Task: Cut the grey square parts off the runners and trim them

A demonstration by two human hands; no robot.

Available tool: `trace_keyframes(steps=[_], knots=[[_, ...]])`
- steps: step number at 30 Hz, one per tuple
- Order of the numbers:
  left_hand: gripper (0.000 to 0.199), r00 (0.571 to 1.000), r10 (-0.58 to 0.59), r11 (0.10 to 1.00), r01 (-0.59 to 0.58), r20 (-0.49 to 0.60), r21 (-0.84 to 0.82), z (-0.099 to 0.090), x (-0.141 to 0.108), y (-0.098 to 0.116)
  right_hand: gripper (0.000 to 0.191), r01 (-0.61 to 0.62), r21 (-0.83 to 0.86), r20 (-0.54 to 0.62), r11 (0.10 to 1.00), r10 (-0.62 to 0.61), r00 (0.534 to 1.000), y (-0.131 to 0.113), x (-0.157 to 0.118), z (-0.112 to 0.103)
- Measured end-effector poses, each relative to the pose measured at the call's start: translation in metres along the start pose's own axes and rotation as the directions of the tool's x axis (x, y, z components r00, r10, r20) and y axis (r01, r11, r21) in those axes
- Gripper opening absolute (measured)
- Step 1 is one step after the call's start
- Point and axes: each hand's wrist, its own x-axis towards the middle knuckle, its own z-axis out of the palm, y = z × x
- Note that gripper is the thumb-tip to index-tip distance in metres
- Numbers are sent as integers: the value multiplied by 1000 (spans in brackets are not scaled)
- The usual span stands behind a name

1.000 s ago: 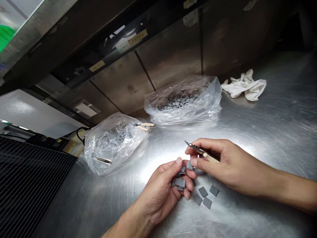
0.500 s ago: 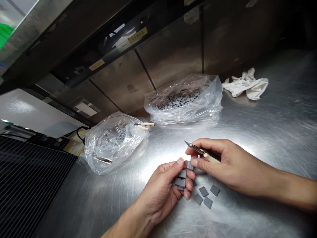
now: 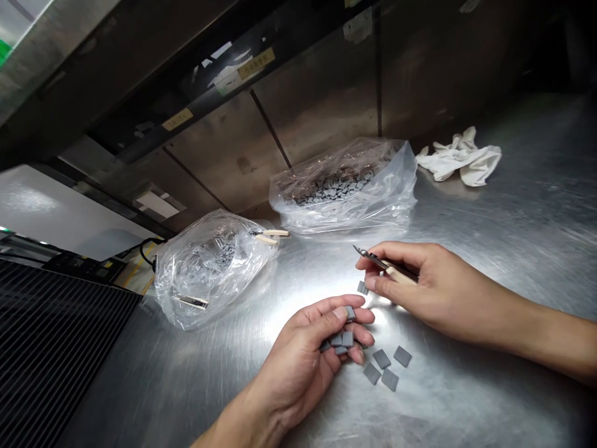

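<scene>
Several small grey square pieces [image 3: 346, 339] rest in my left hand [image 3: 312, 348], which is cupped palm-up. Its thumb presses one of them against the fingers. Cream-handled nippers [image 3: 396, 274] lie within my right hand [image 3: 415, 274], their dark pointed jaws sticking out past the index finger toward the upper left. Between the thumb and fingertips of that hand is a small grey piece [image 3: 362, 287] with lines across it. Below, several loose grey squares [image 3: 390, 379] lie flat on the metal table [image 3: 448, 404], just right of my left fingers.
Behind my hands stands a clear plastic bag [image 3: 345, 218] full of grey pieces. Left of it, another clear bag [image 3: 209, 267] holds grey bits, with cream-handled tools [image 3: 273, 236] on its edge. White gloves [image 3: 461, 158] lie crumpled at the back right.
My right hand has moved up, away from my left hand, with the nippers and a grey piece. My left fingers have opened out a little under the pieces.
</scene>
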Motion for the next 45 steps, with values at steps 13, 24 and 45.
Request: trace_keyframes(steps=[13, 24, 45], knots=[[19, 998, 31, 999, -32, -61, -19, -3, 1, 0, 14, -51, -266, 111, 963, 83, 990, 4, 6, -7], [15, 985, 84, 996, -79, -149, 33, -3, 3, 1, 19, 224, -538, 152, 813, -168, 974, 8, -5, -6], [25, 974, 148, 986, -131, -170, 105, -4, 6, -5, 17, 405, -850, 167, 336, -558, 813, 7, -18, 16]])
